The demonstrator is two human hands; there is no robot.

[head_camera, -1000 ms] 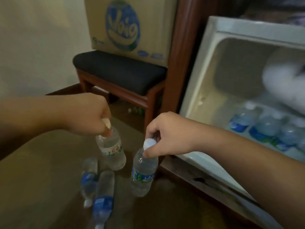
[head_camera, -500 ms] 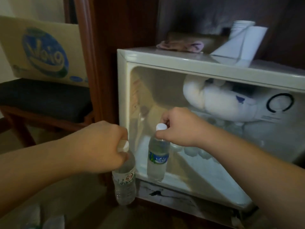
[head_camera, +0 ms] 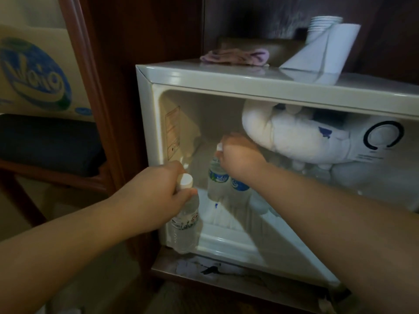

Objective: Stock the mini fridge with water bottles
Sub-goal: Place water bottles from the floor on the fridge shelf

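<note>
1. The mini fridge [head_camera: 145, 123] stands open in front of both hands, its white cavity taking in the right hand entirely and the left hand only at its front edge.
2. A thick mass of frost [head_camera: 294, 137] hangs just above and to the right of the right hand.
3. A cardboard box [head_camera: 34, 71] with a blue round logo sits well to the left of the left hand, on a dark cushioned seat [head_camera: 45, 143].
4. A roll of white paper [head_camera: 322, 55] and a pink cloth [head_camera: 235, 56] lie on the fridge top, well above the right hand.
5. The right hand [head_camera: 240, 155] is closed around the cap and neck of a blue-labelled bottle [head_camera: 216, 184], held upright deep inside the fridge.
6. The left hand [head_camera: 156, 193] is closed around the neck of a clear bottle [head_camera: 184, 230], whose white cap shows above the fingers; the bottle hangs upright at the fridge's front left corner.
7. Another bottle [head_camera: 239, 189] with a blue label stands just beside the right-hand one, under the right wrist.
</note>
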